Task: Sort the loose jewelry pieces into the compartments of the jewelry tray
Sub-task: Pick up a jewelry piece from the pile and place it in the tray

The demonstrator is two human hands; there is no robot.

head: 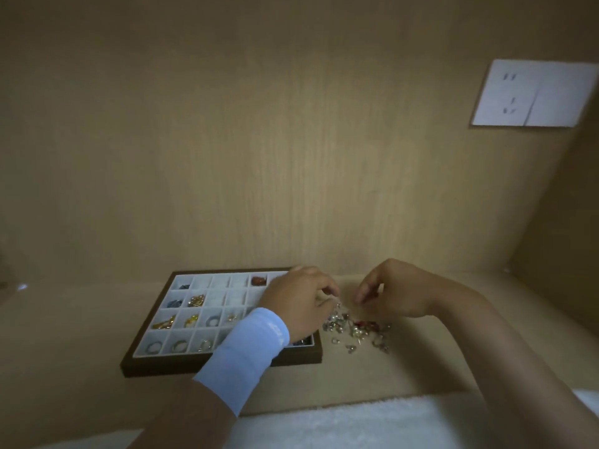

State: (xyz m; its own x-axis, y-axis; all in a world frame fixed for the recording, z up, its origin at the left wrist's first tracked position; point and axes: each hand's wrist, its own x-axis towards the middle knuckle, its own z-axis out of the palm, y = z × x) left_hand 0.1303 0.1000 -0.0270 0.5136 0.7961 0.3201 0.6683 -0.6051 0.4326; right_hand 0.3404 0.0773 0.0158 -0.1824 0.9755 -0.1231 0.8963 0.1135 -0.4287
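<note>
A brown-framed jewelry tray (pixel 146 367) with white compartments lies on the wooden shelf; several compartments hold rings, gold pieces, blue pieces and one red piece. To its right lies a pile of loose jewelry (pixel 356 330). My left hand (pixel 298 303), with a light blue wrist band, hovers over the tray's right side, its curled fingertips pinching a small silvery piece at the pile's upper left edge. My right hand (pixel 392 293) is above the pile, fingers curled down and pinching a small dark red piece. The tray's right columns are hidden by my left hand.
A wooden back wall rises right behind the tray. A white wall socket (pixel 531 94) sits high on the right. A side panel closes the right end. White fluffy fabric (pixel 356 422) lies along the shelf's front edge.
</note>
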